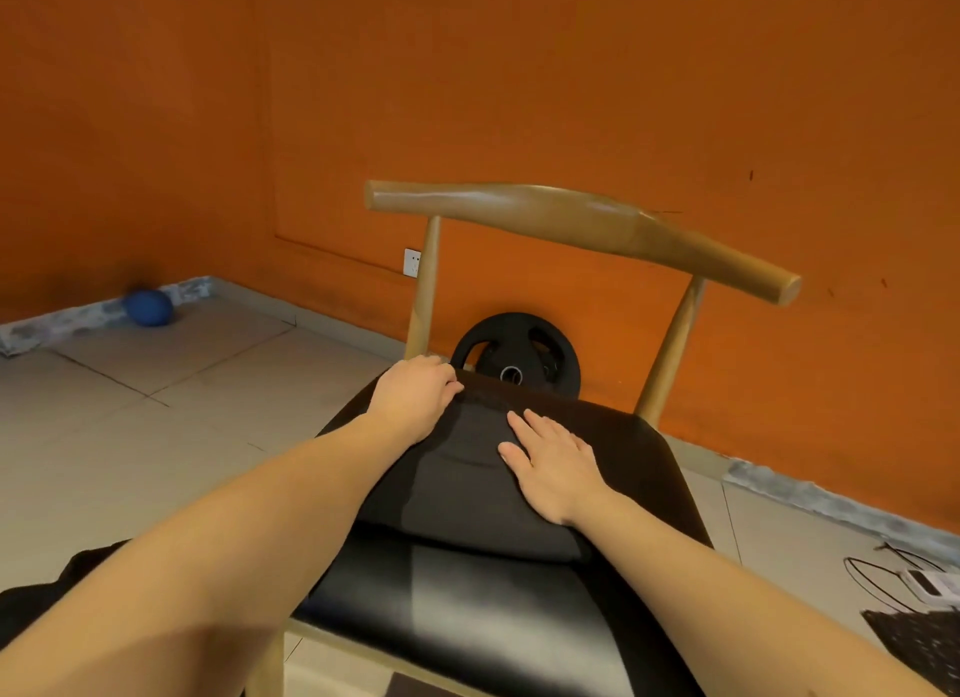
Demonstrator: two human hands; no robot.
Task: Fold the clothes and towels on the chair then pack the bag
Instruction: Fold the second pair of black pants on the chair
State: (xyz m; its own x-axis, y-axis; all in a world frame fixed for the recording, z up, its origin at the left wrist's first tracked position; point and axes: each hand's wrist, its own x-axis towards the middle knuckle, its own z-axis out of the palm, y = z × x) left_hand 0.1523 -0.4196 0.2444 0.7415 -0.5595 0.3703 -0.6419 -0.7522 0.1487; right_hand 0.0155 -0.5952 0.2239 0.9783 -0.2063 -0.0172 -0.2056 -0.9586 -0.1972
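A black garment lies folded on the black seat of a wooden chair. My left hand sits at the garment's far left corner with its fingers curled over the cloth edge. My right hand lies flat on the middle of the garment, fingers straight and pressing down. The garment covers the back half of the seat; the front half of the seat is bare and shiny.
A black weight plate leans on the orange wall behind the chair. A blue ball lies on the tiled floor at the left. Dark cloth sits at the lower left. A cable and white device lie at the right.
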